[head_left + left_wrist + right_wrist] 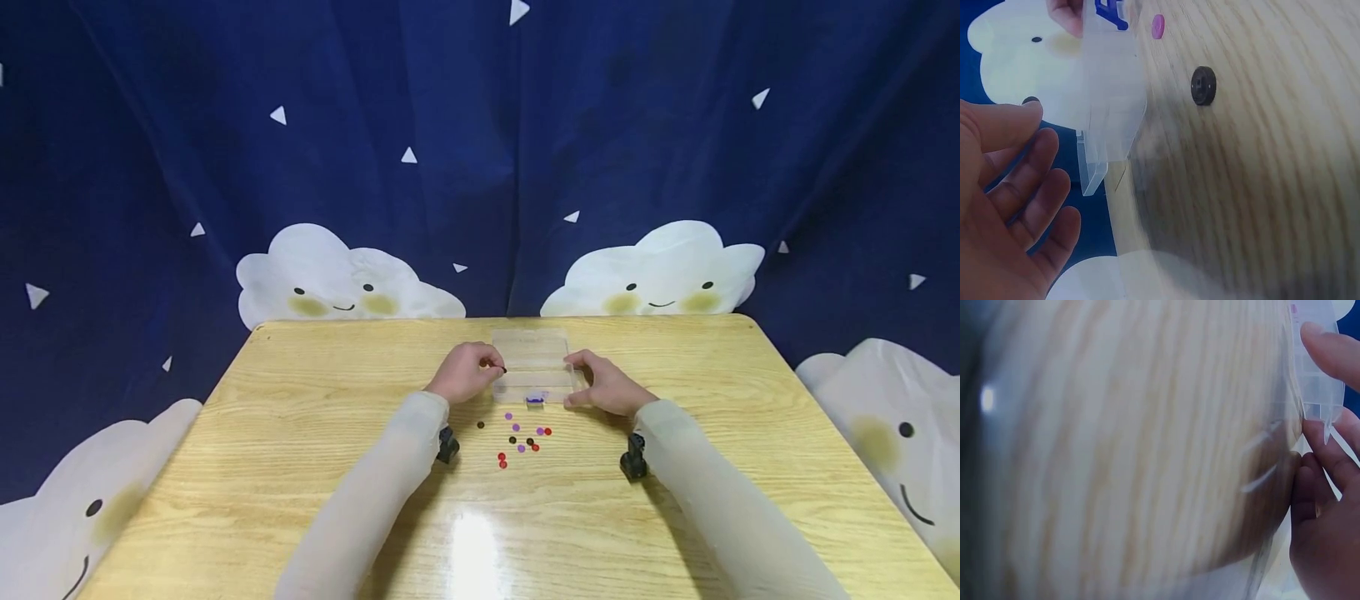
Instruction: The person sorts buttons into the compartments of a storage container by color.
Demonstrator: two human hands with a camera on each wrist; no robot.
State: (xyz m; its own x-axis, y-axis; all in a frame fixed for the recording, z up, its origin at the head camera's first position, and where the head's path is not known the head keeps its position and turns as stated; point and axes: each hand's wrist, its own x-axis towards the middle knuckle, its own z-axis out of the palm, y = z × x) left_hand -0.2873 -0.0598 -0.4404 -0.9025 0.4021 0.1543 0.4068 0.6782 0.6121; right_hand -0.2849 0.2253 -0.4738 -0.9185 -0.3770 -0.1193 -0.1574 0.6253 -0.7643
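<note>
Between thumb and finger of my left hand (pixel 467 371) is a small black button (pixel 1031 100), held at the left side of a clear plastic box (pixel 531 387). The box stands with its lid (pixel 529 340) raised toward the back, and a blue-purple mark shows on its front. My right hand (pixel 609 386) holds the right end of the box, the thumb near the front corner and the fingers farther back. In the left wrist view, a black button (pixel 1204 85) and a pink-purple button (pixel 1158 26) lie on the wood. What the box contains is hard to make out.
Several loose buttons, among them a red one (pixel 502 457), a purple one (pixel 521 448) and a black one (pixel 481 425), are scattered in front of the box on the wooden table (pixel 337 383). A dark blue curtain (pixel 450 100) with clouds hangs behind the table.
</note>
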